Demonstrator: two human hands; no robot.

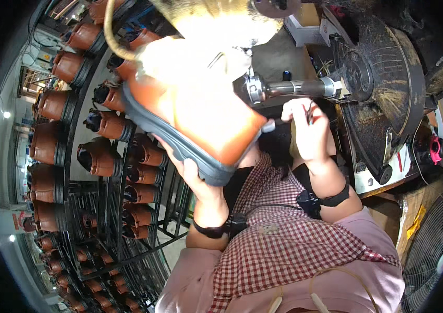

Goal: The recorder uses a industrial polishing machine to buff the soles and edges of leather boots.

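Mtl rack [67, 167], ribbed-sole shoe [198, 122], L hand [199, 185]

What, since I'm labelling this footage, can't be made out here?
Head view, all four:
Shoe: upper part washed out by glare.
Left hand: some fingers hidden behind the shoe.
Thin dark item in the right hand: too small and blurred to identify.
Fan: cut off by the dark rim.

This is a shoemaking workshop: black metal racks [68, 180] hold rows of matching brown shoes [46, 143], and a grimy machine [357, 75] and wire-guarded fan [430, 266] stand opposite
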